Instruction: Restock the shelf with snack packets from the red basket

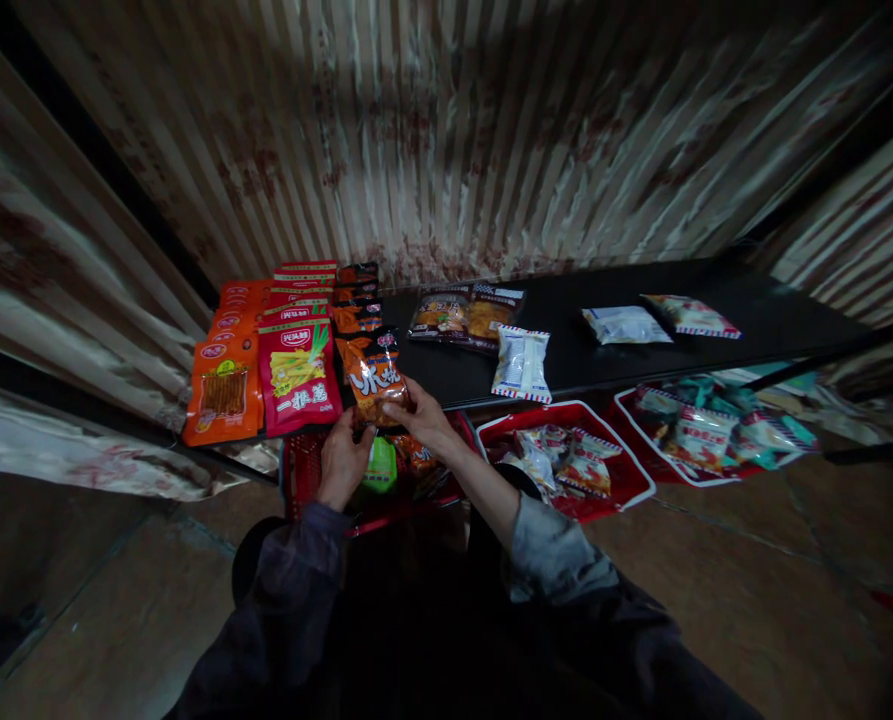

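Note:
An orange and black snack bag [373,375] is between my two hands at the front edge of the black shelf [558,290]. My right hand [420,418] grips its lower right side, thumb on the front. At the lower left corner, my left hand [345,455] has its fingers bent against the bag. Behind it stand more orange and black bags [357,317] in a row. Left of it are red and pink snack packets [300,375], and beyond those orange packets [225,395]. Below my hands, a red basket [300,480] holds a green packet [380,465] and orange bags.
Brown snack packs [453,315] and a white packet [522,363] lie mid-shelf; another white packet [626,325] and a red-white one [693,315] lie farther right. Two more red baskets [637,462] with packets stand below. A pleated curtain [431,130] hangs behind; dark posts frame the shelf.

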A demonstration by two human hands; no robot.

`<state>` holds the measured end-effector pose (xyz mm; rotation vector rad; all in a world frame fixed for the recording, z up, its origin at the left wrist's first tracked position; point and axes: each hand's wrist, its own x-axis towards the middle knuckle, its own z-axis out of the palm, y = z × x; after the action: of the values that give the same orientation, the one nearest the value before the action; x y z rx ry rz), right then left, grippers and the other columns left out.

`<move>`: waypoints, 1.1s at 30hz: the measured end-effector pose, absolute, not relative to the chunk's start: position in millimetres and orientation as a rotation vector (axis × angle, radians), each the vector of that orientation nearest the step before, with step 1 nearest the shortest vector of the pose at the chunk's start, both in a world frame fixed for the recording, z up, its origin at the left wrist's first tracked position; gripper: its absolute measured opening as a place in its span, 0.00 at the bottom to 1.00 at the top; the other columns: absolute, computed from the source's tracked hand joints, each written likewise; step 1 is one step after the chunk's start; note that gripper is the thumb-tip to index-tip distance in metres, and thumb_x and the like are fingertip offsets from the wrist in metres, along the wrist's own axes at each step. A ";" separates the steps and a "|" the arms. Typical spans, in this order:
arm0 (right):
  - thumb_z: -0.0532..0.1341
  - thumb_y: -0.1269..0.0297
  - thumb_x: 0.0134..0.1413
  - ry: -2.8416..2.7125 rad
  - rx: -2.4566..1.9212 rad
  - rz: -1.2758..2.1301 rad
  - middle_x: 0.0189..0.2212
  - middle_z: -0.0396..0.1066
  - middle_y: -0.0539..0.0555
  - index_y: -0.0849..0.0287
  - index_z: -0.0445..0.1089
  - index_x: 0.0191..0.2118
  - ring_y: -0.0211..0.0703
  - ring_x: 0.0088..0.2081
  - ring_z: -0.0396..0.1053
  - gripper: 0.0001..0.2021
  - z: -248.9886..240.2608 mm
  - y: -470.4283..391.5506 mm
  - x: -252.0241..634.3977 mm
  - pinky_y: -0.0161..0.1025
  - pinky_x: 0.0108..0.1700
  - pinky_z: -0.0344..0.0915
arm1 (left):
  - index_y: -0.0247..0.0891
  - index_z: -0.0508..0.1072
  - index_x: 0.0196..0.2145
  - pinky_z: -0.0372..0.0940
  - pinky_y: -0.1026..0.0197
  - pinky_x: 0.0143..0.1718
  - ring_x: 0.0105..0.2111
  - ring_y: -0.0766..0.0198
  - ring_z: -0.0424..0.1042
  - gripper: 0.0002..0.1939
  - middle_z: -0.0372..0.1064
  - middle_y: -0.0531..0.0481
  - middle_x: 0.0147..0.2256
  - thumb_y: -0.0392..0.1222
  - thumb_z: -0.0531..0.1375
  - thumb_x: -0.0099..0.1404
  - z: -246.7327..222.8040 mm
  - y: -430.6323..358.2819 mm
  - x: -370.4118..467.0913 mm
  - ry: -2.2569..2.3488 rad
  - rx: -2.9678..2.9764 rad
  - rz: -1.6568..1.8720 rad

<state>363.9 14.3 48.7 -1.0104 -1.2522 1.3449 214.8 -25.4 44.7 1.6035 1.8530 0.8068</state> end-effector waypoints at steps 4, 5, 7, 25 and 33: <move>0.66 0.60 0.42 -1.253 -1.058 1.343 0.42 0.73 0.52 0.56 0.65 0.50 0.44 0.43 0.71 0.25 38.1 -2.1 366.5 0.46 0.50 0.65 | 0.32 0.64 0.53 0.64 0.56 0.45 0.45 0.56 0.71 0.23 0.70 0.38 0.47 0.42 0.55 0.61 40.2 -42.9 220.0 1.886 1.610 0.682; 0.66 0.60 0.42 -1.244 -1.055 1.349 0.42 0.73 0.51 0.55 0.65 0.49 0.45 0.43 0.71 0.25 37.9 -4.5 367.3 0.46 0.50 0.65 | 0.31 0.64 0.54 0.64 0.56 0.45 0.45 0.56 0.71 0.23 0.70 0.38 0.48 0.41 0.55 0.61 39.7 -44.6 220.9 1.886 1.617 0.665; 0.66 0.59 0.42 -1.228 -1.035 1.350 0.43 0.73 0.51 0.55 0.66 0.49 0.45 0.44 0.70 0.25 40.3 -5.5 368.1 0.46 0.50 0.65 | 0.31 0.64 0.54 0.64 0.56 0.46 0.46 0.56 0.71 0.23 0.70 0.38 0.48 0.41 0.55 0.61 40.7 -43.7 221.9 1.893 1.641 0.664; 0.63 0.56 0.44 -1.396 -1.335 0.839 0.58 0.58 0.57 0.53 0.68 0.51 0.52 0.60 0.53 0.25 23.9 50.5 355.7 0.50 0.60 0.51 | 0.26 0.61 0.54 0.62 0.50 0.50 0.50 0.51 0.66 0.23 0.66 0.31 0.49 0.36 0.51 0.63 34.3 3.5 225.1 2.044 1.911 0.980; 0.63 0.56 0.43 -1.372 -1.300 0.889 0.56 0.62 0.57 0.56 0.70 0.49 0.51 0.59 0.56 0.24 20.4 57.8 355.8 0.49 0.60 0.51 | 0.27 0.63 0.53 0.63 0.52 0.51 0.51 0.53 0.66 0.21 0.65 0.31 0.49 0.36 0.49 0.63 28.7 7.8 228.0 2.011 1.935 1.051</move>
<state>355.8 57.8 20.4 -1.3003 -1.3723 0.8888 228.0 7.8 28.7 1.9346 2.0114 1.0513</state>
